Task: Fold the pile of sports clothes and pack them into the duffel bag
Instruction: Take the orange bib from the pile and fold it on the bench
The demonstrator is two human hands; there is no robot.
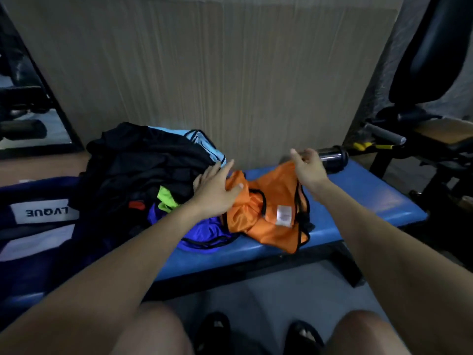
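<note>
An orange sports vest point(271, 208) with black trim and a white label lies crumpled on the blue bench point(358, 190). My left hand point(217, 188) rests on its left part, fingers straight, thumb on the fabric. My right hand point(307, 167) pinches the vest's far upper edge and lifts it. Left of the vest sits a pile of clothes point(148, 165): mostly black, with a light blue piece behind, lime green and red bits, and a purple garment point(202, 231) in front. A dark navy duffel bag point(33, 226) with white panels stands at the bench's left end.
A dark bottle point(332, 156) lies on the bench's far right, just behind my right hand. Gym equipment with a black seat point(430, 52) and a padded bar stands to the right. A panelled wall rises behind the bench. My knees and black sandals are below.
</note>
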